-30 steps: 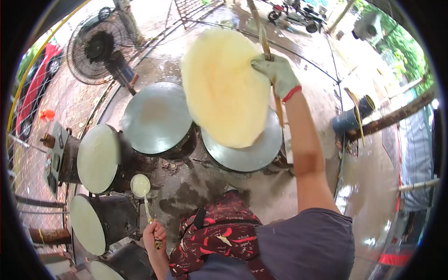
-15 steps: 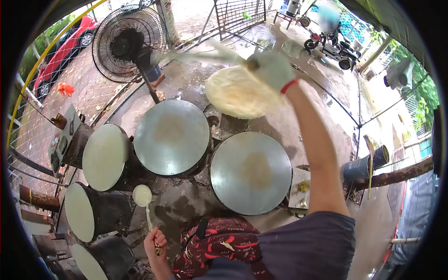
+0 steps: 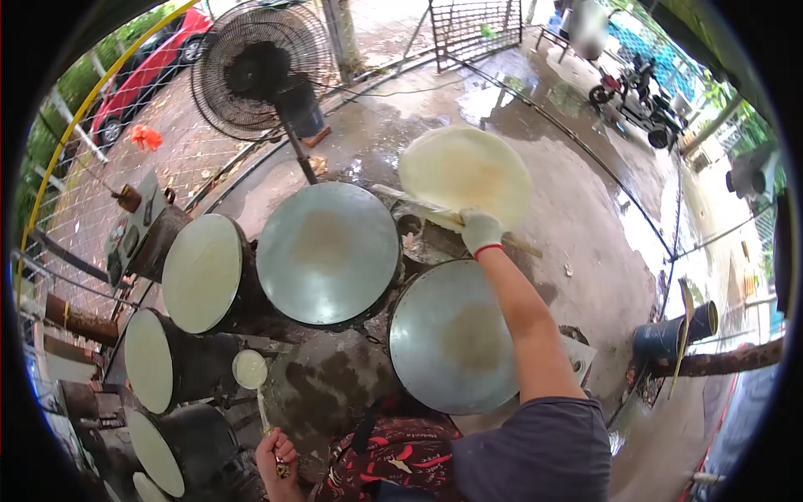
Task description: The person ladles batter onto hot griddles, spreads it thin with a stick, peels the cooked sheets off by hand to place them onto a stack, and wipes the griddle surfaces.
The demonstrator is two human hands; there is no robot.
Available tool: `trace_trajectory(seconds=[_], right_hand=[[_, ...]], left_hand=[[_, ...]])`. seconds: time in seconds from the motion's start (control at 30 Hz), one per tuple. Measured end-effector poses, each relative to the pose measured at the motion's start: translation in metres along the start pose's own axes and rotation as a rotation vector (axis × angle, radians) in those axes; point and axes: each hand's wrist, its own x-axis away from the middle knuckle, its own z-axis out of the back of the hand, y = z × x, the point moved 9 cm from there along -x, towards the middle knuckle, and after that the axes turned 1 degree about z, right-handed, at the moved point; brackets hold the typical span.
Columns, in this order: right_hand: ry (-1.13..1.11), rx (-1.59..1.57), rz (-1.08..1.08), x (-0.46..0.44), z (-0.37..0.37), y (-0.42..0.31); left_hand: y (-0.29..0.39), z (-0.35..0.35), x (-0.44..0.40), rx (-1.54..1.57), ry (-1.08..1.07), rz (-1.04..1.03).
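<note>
My right hand point(image 3: 482, 229), in a white glove with a red cuff, is closed round a wooden stick point(image 3: 418, 206). Just beyond the stick lies a large, pale yellow, round sheet point(image 3: 465, 174). Its support is hidden beneath it. In my bare left hand point(image 3: 277, 454) is the handle of a ladle point(image 3: 250, 369), whose bowl holds pale batter. Two bare round griddles stand before me, one in the middle point(image 3: 328, 253) and one nearer my right arm point(image 3: 452, 339). A griddle at the left point(image 3: 202, 273) is covered with a pale layer.
More pale-covered round griddles point(image 3: 149, 360) line the lower left. A standing fan point(image 3: 259, 71) is at the upper left, beside a wire fence. Dark buckets point(image 3: 661, 339) and a rusty pole point(image 3: 726, 359) are at the right. A motorbike point(image 3: 640, 105) stands at the back right.
The yellow sheet, which hung from the stick over the right griddle, now lies flat beyond it. My right hand and the stick have come down beside it. My left hand still holds the ladle.
</note>
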Motion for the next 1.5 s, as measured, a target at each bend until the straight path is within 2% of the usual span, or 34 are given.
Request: trace_trajectory(seconds=[0.17,0.2,0.23,0.3,0.37,0.43,0.5,0.53,0.57,0.63,0.7,0.73,0.77,0.83,0.9,0.97,1.03,1.13,1.23,1.27,1.3,1.37,1.43,1.47,1.5], right_hand=[[0.035,-0.079,-0.012,0.038,0.070,-0.061],[0.029,-0.147,0.010,0.043,0.067,-0.081],[0.008,-0.223,0.054,0.049,0.060,-0.106],[-0.025,-0.447,0.260,0.071,0.055,-0.186],[-0.360,-0.396,0.344,0.107,0.033,-0.278],[-0.628,-0.512,0.469,0.168,0.014,-0.365],[-0.778,-0.815,0.700,0.241,-0.017,-0.445],[-0.967,-0.827,0.726,0.283,-0.036,-0.480],[-1.051,-0.888,0.855,0.323,-0.041,-0.518],[-1.394,-0.783,0.707,0.424,-0.017,-0.573],[-1.497,-0.860,0.844,0.524,0.003,-0.629],[-1.543,-0.903,0.902,0.571,0.012,-0.652],[-1.472,-0.898,1.060,0.615,0.010,-0.675],[-1.672,-0.791,1.010,0.742,0.064,-0.712],[-1.632,-0.390,1.274,0.854,0.072,-0.736],[-1.399,-0.157,1.856,0.960,0.082,-0.754],[-1.162,-0.097,2.114,1.039,0.055,-0.766],[-0.968,0.389,2.257,1.129,0.004,-0.781],[-1.405,0.863,2.074,1.166,0.010,-0.773],[-1.641,0.740,1.776,1.163,0.026,-0.775],[-1.603,0.750,1.759,1.159,0.013,-0.772],[-1.530,0.751,1.723,1.145,-0.020,-0.760],[-1.582,0.682,1.660,1.132,0.013,-0.733],[-1.609,0.641,1.628,1.129,0.026,-0.723],[-1.752,0.487,1.497,1.129,0.028,-0.717]], left_hand=[[-0.001,0.020,0.018,0.167,-0.090,-0.091],[-0.002,0.022,0.025,0.209,-0.166,-0.110],[-0.002,0.027,0.035,0.262,-0.229,-0.149],[0.001,0.040,0.059,0.245,-0.206,-0.273],[0.003,0.063,0.086,0.312,-0.232,-0.375],[-0.001,0.105,0.114,0.356,-0.138,-0.467],[-0.008,0.153,0.150,0.469,-0.118,-0.610],[-0.018,0.183,0.168,0.521,-0.077,-0.680],[-0.025,0.212,0.182,0.557,-0.043,-0.741],[-0.061,0.282,0.221,0.609,0.073,-0.833],[-0.104,0.355,0.257,0.642,0.225,-0.870],[-0.128,0.392,0.273,0.722,0.369,-0.857],[-0.152,0.423,0.286,0.775,0.440,-0.834],[-0.205,0.504,0.314,0.871,0.573,-0.769],[-0.271,0.573,0.326,0.880,0.710,-0.696],[-0.341,0.632,0.327,0.849,0.843,-0.588],[-0.395,0.676,0.325,0.772,0.964,-0.460],[-0.405,0.709,0.364,0.436,1.274,-0.172],[-0.402,0.746,0.367,0.013,1.376,-0.015],[-0.404,0.757,0.346,-0.084,1.338,-0.100],[-0.409,0.765,0.312,-0.176,1.296,-0.187],[-0.417,0.764,0.275,0.286,0.980,-0.383],[-0.395,0.733,0.250,1.294,0.266,-0.517],[-0.380,0.731,0.266,1.404,0.218,-0.577],[-0.363,0.723,0.291,1.510,0.166,-0.631]])
